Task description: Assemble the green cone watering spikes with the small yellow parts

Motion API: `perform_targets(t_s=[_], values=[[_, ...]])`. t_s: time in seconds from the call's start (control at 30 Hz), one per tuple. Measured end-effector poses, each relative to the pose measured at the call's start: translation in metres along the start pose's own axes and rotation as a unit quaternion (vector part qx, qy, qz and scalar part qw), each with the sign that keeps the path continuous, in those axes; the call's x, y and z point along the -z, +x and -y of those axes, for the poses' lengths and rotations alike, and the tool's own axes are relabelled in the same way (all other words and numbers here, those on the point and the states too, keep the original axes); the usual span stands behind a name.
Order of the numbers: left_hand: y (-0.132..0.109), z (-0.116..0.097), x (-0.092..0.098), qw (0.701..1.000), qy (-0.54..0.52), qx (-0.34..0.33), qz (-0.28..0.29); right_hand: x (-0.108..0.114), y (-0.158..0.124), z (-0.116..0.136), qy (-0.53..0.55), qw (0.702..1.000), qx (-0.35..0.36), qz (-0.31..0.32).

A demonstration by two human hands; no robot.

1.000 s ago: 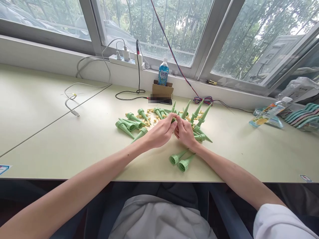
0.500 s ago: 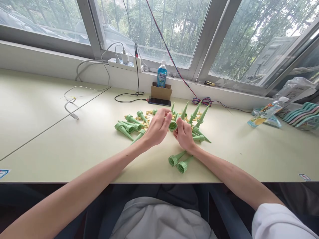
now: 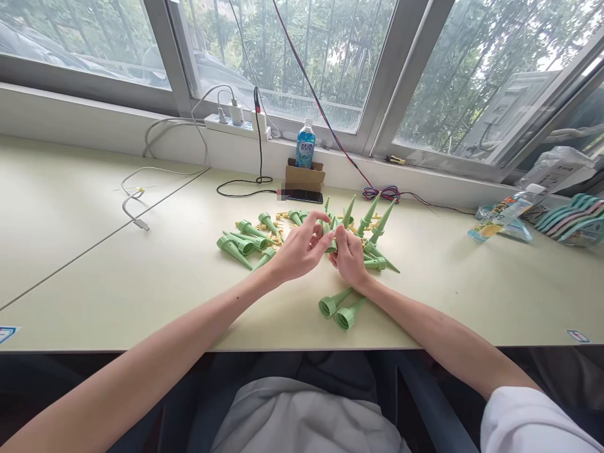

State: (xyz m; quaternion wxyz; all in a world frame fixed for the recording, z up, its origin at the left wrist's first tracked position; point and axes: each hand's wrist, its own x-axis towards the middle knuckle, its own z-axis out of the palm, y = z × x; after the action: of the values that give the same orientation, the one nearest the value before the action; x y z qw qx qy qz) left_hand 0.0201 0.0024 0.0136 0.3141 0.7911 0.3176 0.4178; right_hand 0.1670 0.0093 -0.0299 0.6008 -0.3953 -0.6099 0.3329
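Note:
A green plastic watering spike with a ribbed, cup-like end is held between my two hands above the table. My right hand is closed on its right side, thumb on top. My left hand has its bent index finger and thumb about the spike's left side; its other fingers are curled and partly hidden. Two more green spikes lie near my right forearm, open ends toward me. Left of my hands lies a group of green spikes; to the right several stand upright among small yellow pieces.
Behind the pile are a phone on a cable, a cardboard box and a blue bottle. A power strip sits by the window. At right lie a clear bottle and pastel hangers. A white cable lies left.
The held spike's open end has tipped downward and shows less. My left hand has lowered slightly, with its index finger and thumb farther apart. My right hand has stayed nearly in place.

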Motion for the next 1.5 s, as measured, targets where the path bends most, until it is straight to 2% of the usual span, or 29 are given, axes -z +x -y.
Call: perform_targets(t_s=[0.23, 0.57, 0.73, 0.93, 1.13, 1.23, 1.33, 1.5], values=[[-0.001, 0.001, 0.002, 0.998, 0.055, -0.033, 0.018, 0.002, 0.002, 0.0, 0.008, 1.0, -0.01, 0.003], [0.002, 0.007, -0.001, 0.997, 0.077, -0.024, -0.006, 0.002, 0.003, -0.004, -0.025, 0.999, 0.018, 0.008], [0.003, 0.006, -0.001, 0.999, -0.015, 0.039, -0.002, 0.002, 0.003, -0.004, -0.054, 0.998, 0.022, 0.014], [0.005, 0.004, 0.003, 0.986, -0.125, 0.107, 0.028, 0.002, 0.002, -0.001, -0.089, 0.995, 0.035, 0.017], [0.007, -0.003, 0.008, 0.955, -0.219, 0.192, 0.051, 0.001, 0.001, 0.001, -0.115, 0.992, 0.052, 0.02], [0.007, -0.004, 0.009, 0.942, -0.253, 0.21, 0.062, 0.002, 0.001, 0.0, -0.123, 0.991, 0.056, 0.022], [0.007, -0.002, 0.009, 0.951, -0.23, 0.2, 0.057, 0.002, 0.001, -0.002, -0.119, 0.991, 0.058, 0.024], [0.004, 0.003, 0.005, 0.987, -0.11, 0.112, 0.032, 0.002, 0.002, -0.005, -0.099, 0.993, 0.053, 0.026]])
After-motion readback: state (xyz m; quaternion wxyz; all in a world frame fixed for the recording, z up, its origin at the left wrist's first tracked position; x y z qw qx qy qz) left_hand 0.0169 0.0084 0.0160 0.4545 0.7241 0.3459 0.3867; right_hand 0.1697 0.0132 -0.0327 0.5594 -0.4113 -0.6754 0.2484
